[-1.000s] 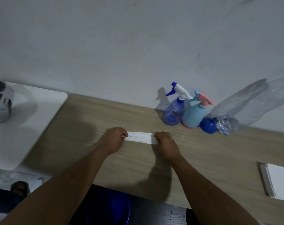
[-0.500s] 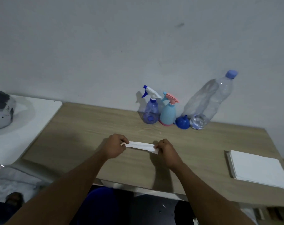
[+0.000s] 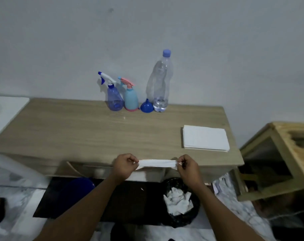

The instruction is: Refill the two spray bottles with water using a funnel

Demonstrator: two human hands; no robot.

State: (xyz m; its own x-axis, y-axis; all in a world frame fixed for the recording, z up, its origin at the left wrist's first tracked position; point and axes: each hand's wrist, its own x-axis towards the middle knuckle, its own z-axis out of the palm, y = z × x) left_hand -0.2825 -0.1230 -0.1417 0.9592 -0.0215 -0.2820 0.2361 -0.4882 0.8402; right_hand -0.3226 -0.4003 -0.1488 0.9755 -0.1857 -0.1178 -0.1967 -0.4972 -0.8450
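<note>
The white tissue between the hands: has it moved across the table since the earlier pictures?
Yes. The white tissue has come back from the spray bottles to the table's front edge, pinched by left hand and right hand.

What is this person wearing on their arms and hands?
Nothing that shows. The left hand and right hand are bare, without gloves, and both forearms are uncovered to the picture's edge. No watch, bracelet or ring is visible in this dim view.

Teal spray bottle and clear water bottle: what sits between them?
A blue funnel, spout up, stands on the table between them, seen in the head view.
</note>
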